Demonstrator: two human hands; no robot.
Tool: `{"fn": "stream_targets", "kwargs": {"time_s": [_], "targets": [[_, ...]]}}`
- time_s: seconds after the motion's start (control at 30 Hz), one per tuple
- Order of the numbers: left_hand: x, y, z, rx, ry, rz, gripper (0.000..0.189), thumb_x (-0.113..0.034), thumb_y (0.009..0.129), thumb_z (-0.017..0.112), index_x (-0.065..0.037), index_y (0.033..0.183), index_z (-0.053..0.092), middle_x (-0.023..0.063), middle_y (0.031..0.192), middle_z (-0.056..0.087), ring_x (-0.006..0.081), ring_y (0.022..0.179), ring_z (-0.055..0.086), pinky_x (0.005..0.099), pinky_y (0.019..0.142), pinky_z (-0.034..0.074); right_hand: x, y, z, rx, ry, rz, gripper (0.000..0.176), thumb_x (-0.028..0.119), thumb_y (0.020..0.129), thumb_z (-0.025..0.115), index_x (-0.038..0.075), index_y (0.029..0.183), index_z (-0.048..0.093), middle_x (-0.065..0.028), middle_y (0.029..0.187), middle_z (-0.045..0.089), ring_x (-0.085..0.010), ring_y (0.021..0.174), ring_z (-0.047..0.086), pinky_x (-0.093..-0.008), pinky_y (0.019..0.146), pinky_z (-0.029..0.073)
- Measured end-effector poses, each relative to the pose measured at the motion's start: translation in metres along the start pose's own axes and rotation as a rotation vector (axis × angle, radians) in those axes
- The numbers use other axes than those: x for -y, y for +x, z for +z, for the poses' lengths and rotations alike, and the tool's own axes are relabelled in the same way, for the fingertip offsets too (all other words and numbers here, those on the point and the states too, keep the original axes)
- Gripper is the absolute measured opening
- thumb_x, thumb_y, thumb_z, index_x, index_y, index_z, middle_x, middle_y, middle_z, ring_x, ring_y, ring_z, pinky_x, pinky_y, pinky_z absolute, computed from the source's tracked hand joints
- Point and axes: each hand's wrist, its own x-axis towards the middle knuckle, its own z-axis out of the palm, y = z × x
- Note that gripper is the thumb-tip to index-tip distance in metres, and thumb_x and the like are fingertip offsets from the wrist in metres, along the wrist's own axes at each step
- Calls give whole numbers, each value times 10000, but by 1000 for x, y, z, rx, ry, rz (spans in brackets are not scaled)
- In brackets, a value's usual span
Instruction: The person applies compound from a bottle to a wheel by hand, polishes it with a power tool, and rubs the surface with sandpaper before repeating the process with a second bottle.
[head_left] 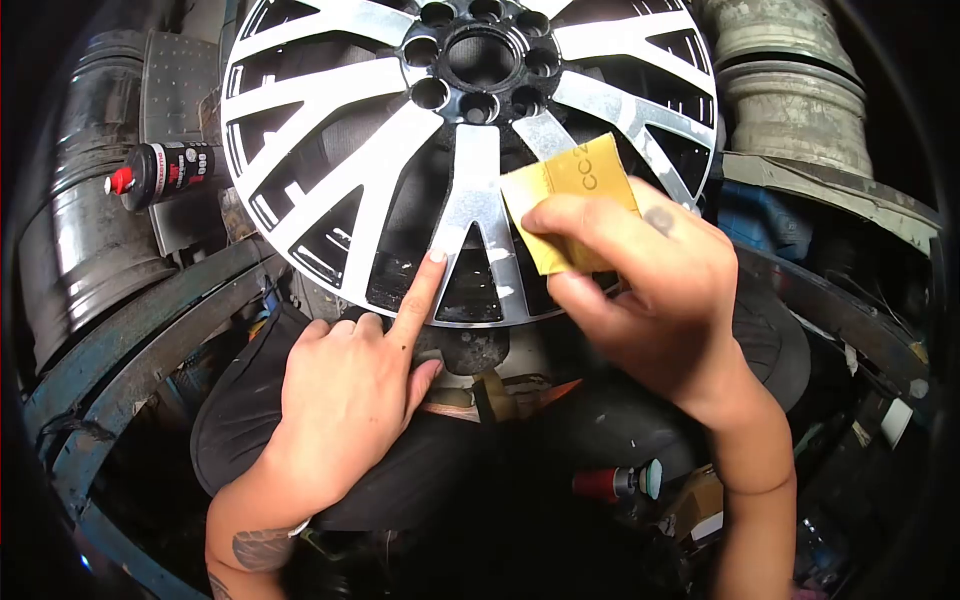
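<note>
A car wheel rim (pixel 475 190) with bright silver spokes and black recesses fills the upper middle. My right hand (pixel 660 290) pinches a folded piece of yellow sandpaper (pixel 570 185), printed side showing, over the lower right spokes. With its index finger stretched out, my left hand (pixel 345 400) touches the forked spoke at the bottom of the rim. The other fingers of that hand are partly curled, the thumb stands apart, and it holds nothing. Patchy, duller marks show on the spokes near both hands.
At the left lies a black bottle (pixel 170 175) with a red cap. Stacked metal rims (pixel 795 100) stand at the upper right, with another stack (pixel 90 200) at the left. A blue metal frame (pixel 140 340) runs along the left. Below lies a red-and-black tool (pixel 605 483) with a pale pad.
</note>
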Motion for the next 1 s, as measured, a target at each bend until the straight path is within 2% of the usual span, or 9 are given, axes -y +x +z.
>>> {"fn": "stream_targets", "kwargs": {"time_s": [0.2,0.33,0.47,0.6,0.67,0.7,0.83,0.93,1.0], "targets": [[1,9,-3,-27,-57,-11,866,-331,923,762,-192,1664,335,82,715,636,288,643,658,396,676,515,1,5,-5,19,21,-92,291,31,623,786,83,880,659,-219,1439,516,-390,1233,558,-464,1007,484],[2,14,-3,-60,-102,-8,820,-299,929,753,-260,1651,367,98,698,642,309,607,650,417,666,535,3,4,-3,118,-1,-71,301,58,702,797,76,917,587,-170,1283,639,-376,1229,604,-471,1065,468],[5,14,-8,-12,-139,-41,808,-301,924,746,-278,1642,378,93,687,648,323,598,657,423,661,545,5,-6,-3,258,119,-5,267,42,854,735,43,1082,597,-123,1035,728,-340,989,702,-494,1054,476],[9,11,-11,-11,-102,-71,826,-338,917,753,-280,1645,368,54,694,654,272,633,675,388,669,534,5,-7,4,321,597,374,253,113,959,738,23,1135,580,-97,937,721,-238,851,703,-380,863,561],[2,13,-6,-34,-53,-83,851,-366,922,753,-288,1657,333,17,716,668,211,666,689,360,690,521,12,0,3,379,1138,833,215,157,1033,685,20,1157,574,-86,964,738,-165,872,703,-325,845,563],[-1,14,2,-106,-45,-65,849,-385,919,751,-284,1655,339,6,704,657,195,657,679,349,685,506,4,0,8,427,1214,776,217,214,1101,598,22,1196,569,-79,1028,748,-94,960,683,-288,872,552],[-6,8,10,-252,-86,-8,791,-376,812,838,-180,1525,556,36,704,608,221,597,623,358,623,440,-1,0,27,410,1344,816,292,291,1097,613,47,1249,562,-89,1107,733,-145,1049,693,-320,962,540],[4,6,1,-368,-259,78,823,-378,798,845,-158,1533,546,48,755,617,217,636,629,357,613,437,4,-6,31,347,1290,875,282,273,1082,642,47,1241,585,-59,1035,713,-147,1020,697,-312,957,539],[1,11,-5,-453,-448,49,700,-274,839,825,-112,1472,574,62,855,646,246,711,659,355,652,497,0,-9,33,361,1269,844,269,256,1074,655,40,1224,599,-50,1024,703,-133,984,690,-305,939,536]]}}
